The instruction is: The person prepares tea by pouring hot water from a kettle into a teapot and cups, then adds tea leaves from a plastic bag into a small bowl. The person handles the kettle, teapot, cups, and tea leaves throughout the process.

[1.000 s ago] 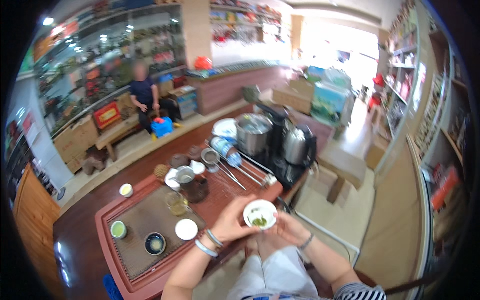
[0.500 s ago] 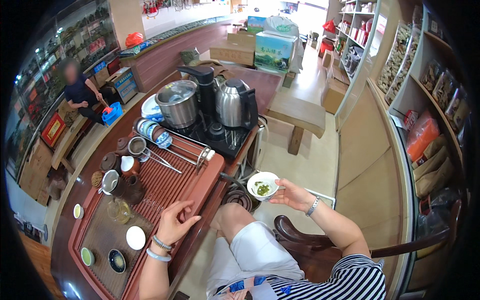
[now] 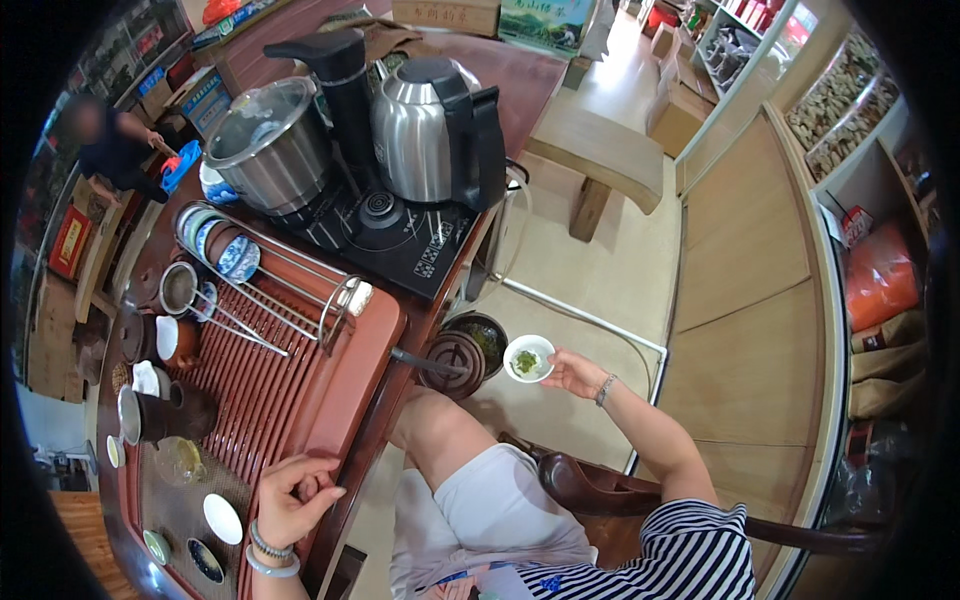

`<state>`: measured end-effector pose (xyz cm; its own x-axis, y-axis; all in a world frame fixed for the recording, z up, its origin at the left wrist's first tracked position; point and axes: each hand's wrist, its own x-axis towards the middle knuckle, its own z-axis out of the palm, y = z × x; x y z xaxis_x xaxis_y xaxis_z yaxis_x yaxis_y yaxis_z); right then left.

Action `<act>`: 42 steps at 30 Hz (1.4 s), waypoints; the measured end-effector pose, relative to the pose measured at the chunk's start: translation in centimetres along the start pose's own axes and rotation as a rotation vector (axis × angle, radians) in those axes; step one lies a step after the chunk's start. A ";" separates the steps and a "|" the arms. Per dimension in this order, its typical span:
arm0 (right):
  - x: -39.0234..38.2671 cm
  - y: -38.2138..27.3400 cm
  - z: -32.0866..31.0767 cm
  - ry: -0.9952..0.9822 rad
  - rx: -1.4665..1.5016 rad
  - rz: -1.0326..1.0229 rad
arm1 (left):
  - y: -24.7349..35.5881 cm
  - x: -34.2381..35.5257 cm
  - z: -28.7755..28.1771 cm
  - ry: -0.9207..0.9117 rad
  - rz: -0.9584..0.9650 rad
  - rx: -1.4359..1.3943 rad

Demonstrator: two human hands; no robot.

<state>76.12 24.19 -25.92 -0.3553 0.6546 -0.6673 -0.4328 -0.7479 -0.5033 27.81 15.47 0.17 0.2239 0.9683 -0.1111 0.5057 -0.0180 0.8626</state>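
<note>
My right hand (image 3: 577, 374) grips the rim of a small white bowl (image 3: 541, 347) with wet green tea leaves (image 3: 525, 362) inside. It holds the bowl off the table's right edge, beside a dark brown bucket (image 3: 496, 328) on the floor. My left hand (image 3: 297, 497) rests near the tea tray's (image 3: 372, 335) front edge, fingers loosely curled, thumb apart, holding nothing I can see. Close to it lie a white round dish or lid (image 3: 222, 519), a dark small cup (image 3: 205, 561), a pale green cup (image 3: 157, 546) and a glass pitcher (image 3: 180, 462).
A steel kettle (image 3: 415, 135) and a steel pot (image 3: 265, 150) stand on a black cooker (image 3: 400, 240) at the back. A metal rack (image 3: 330, 300) bears several cups. A wooden bench (image 3: 600, 145) is beyond the bowl; a chair arm (image 3: 590, 485) lies below my right arm. Another person (image 3: 125, 150) is far left.
The view has swung lower and to the right. My right hand has shifted with the bowl toward the bucket's right side. The left hand's fingers have curled in a little more.
</note>
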 end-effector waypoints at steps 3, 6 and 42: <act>3.7 1.4 -2.3 -0.019 0.054 -0.064 | -0.2 0.3 0.0 0.015 0.000 0.008; 7.3 2.9 -4.0 -0.005 0.068 -0.085 | -0.5 0.4 0.0 0.026 -0.019 0.026; 19.1 12.1 -10.5 0.229 0.258 -0.231 | 0.2 0.9 -1.1 -0.032 -0.119 0.013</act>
<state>72.80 26.47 -50.53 -0.0431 0.7389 -0.6725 -0.6835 -0.5128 -0.5196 27.19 16.60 0.76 0.1875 0.9553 -0.2284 0.5407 0.0937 0.8360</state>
